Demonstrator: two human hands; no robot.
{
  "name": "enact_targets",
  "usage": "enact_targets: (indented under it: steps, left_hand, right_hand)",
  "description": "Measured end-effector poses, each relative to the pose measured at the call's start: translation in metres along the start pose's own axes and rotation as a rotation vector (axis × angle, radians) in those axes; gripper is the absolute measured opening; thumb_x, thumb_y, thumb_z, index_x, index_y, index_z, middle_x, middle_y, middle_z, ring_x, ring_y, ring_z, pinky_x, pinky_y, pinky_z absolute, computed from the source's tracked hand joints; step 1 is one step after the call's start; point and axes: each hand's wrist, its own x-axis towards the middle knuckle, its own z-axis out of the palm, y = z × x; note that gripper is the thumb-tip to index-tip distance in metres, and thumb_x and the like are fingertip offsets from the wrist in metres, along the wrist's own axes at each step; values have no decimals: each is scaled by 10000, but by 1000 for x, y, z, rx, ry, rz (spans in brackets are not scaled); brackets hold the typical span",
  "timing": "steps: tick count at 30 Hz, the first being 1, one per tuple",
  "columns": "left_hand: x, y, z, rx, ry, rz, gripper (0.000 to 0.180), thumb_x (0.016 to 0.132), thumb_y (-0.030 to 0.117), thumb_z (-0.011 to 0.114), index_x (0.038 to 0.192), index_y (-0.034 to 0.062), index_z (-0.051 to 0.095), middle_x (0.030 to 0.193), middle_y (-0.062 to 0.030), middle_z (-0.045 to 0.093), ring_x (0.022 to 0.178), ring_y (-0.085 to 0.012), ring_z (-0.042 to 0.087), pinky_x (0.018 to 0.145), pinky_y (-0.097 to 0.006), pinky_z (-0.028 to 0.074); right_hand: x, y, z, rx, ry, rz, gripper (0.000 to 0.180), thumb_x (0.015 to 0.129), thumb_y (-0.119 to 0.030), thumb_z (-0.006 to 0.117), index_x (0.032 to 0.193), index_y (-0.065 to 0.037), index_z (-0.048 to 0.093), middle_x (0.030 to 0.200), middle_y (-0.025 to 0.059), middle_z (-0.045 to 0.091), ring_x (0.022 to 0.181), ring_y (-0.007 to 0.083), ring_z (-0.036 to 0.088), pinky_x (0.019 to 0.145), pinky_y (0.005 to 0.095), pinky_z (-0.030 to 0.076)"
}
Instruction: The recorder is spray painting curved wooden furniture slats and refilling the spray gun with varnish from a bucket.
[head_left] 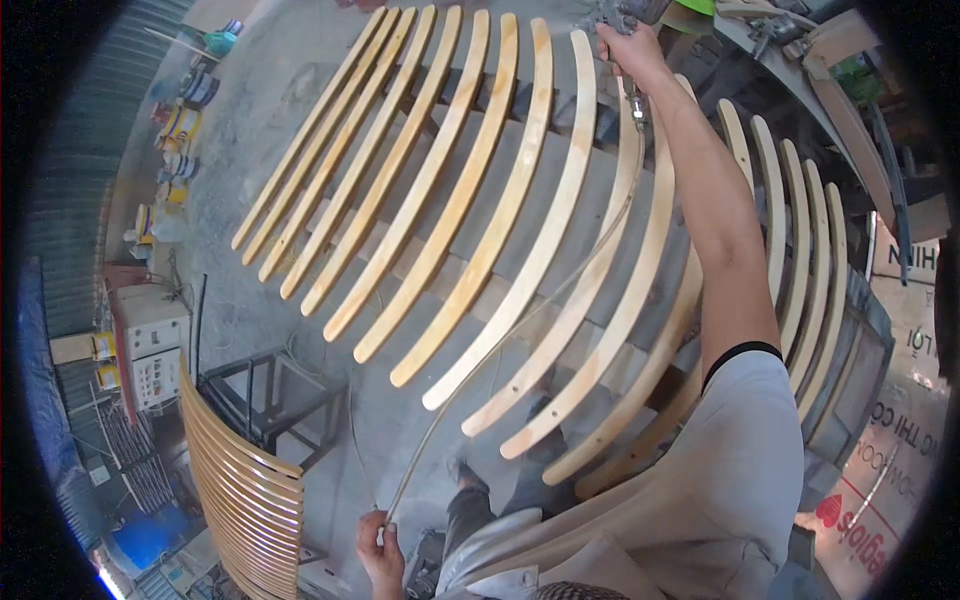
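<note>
Presently, the right hand [632, 52] grips a spray gun [622, 13], upper frame. The left hand [380, 556], lower frame, pinches the gun's hose [516, 327]. Curved slats [517, 190] span the centre.

Pretty typical workshop look tbh; grey, dusty-looking floor [250, 120], with a corrugated metal wall [85, 190] down the left side; tubs and cans [180, 130] are lined up near it; there's a pale control box [155, 337] below those, next to a dark metal frame [250, 395]; over on the right, brown printed sheeting [895, 330]; bright light leaks in at the lower left corner
</note>
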Motion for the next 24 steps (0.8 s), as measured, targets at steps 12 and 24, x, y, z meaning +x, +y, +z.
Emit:
enact_targets:
  steps: [12, 24]
  left_hand:
    - [-31, -164, -12, -26, -37, 91, 106, 903, 43, 581, 979, -27, 605, 935, -117, 599, 874, -215, 581, 799, -311, 471]
    - [-72, -289, -48, -111, -36, 13, 117, 881, 63, 622, 971, -11, 628, 943, -124, 641, 887, -237, 613, 815, -319, 480]
  right_hand:
    - [-319, -85, -24, -128, -234, 160, 242, 931, -279, 624, 818, -66, 640, 693, -22, 609, 530, 52, 515, 402, 226, 384]
    - [-613, -100, 96, -22, -226, 312, 207, 894, -225, 678, 884, -18, 664, 694, 14, 648, 618, 86, 585, 593, 260, 464]
